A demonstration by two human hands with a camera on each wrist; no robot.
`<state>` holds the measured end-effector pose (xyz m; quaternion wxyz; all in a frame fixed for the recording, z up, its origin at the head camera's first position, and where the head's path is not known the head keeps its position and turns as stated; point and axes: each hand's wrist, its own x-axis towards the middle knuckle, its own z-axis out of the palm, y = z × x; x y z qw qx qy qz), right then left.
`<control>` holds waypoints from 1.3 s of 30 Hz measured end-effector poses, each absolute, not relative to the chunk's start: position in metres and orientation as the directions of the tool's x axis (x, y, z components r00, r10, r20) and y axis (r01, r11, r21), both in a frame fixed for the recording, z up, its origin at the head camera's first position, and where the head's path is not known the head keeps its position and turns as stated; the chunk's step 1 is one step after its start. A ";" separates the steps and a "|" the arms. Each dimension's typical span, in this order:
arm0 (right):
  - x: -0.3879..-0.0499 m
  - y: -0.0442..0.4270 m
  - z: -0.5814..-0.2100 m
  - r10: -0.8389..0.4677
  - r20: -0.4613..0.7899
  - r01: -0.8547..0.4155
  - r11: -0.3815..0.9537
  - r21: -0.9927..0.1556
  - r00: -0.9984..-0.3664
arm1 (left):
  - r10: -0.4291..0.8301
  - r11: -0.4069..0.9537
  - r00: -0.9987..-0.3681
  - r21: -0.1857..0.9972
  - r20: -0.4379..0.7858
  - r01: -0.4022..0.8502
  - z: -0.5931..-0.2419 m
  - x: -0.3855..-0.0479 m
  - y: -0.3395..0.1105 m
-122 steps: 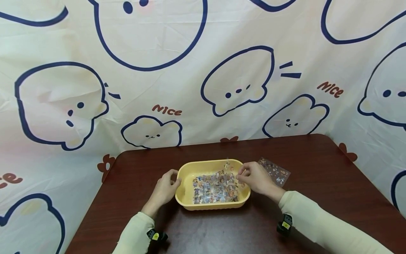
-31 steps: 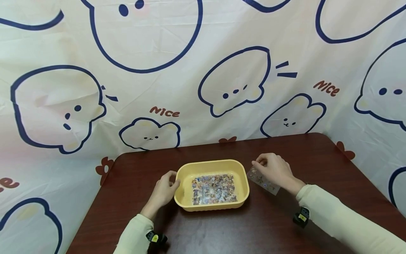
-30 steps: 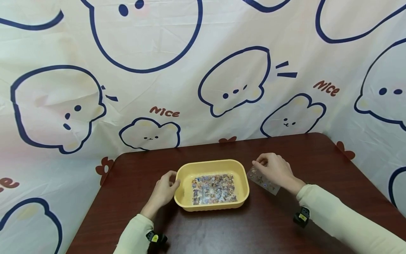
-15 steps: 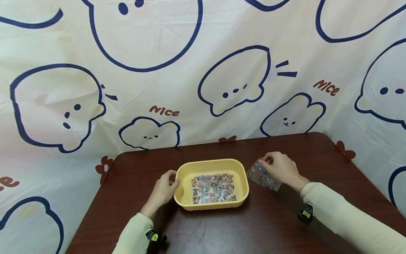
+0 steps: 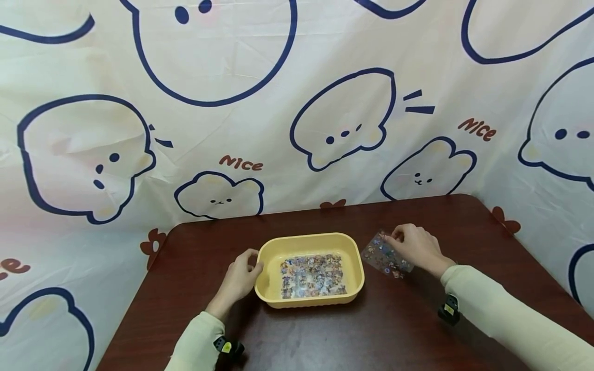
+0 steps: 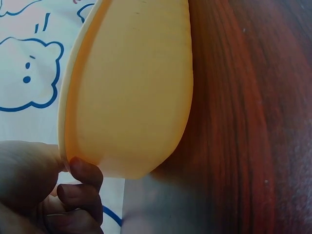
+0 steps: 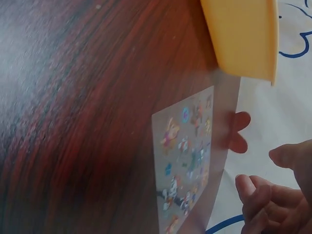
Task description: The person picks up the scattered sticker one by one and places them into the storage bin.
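Observation:
A yellow plastic basin (image 5: pixel 308 304) stands on the table, with a flat rectangular layer of small printed figures, like clear sticker sheets (image 5: pixel 313 275), on its floor. My left hand (image 5: pixel 238 275) grips the basin's left rim between thumb and fingers; the left wrist view shows the fingers under the rim (image 6: pixel 73 87). A see-through sheet of small colourful figures (image 5: pixel 386 256) lies right of the basin. Over its upper right edge is my right hand (image 5: pixel 417 247), fingers bent. In the right wrist view the thumb and fingertips (image 7: pixel 246 187) are apart, with nothing visible between them.
The dark brown wooden table (image 5: pixel 297 340) extends around the basin. A white cloth (image 5: pixel 278 129) with blue cartoon outlines hangs behind and at the sides. A small black device (image 5: pixel 449 309) is strapped at each wrist.
The right hand has left the basin's right end and moved right, over the clear sheet, then slightly further right in the last second. More of the sheet's figures show. The left hand stays on the rim.

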<state>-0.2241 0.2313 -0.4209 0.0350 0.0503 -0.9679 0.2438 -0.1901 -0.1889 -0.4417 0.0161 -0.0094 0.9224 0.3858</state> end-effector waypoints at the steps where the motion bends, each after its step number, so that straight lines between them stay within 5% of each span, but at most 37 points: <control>1: -0.225 0.232 -0.422 -0.078 0.087 -0.110 0.877 -0.468 -0.993 | -0.004 0.701 -0.999 0.713 -0.038 -0.030 -0.442 -0.190 -0.189; 39: -0.238 0.260 -0.439 -0.054 -0.120 -0.011 0.942 -0.337 -0.991 | -0.009 0.704 -1.000 0.709 -0.022 -0.021 -0.444 -0.192 -0.189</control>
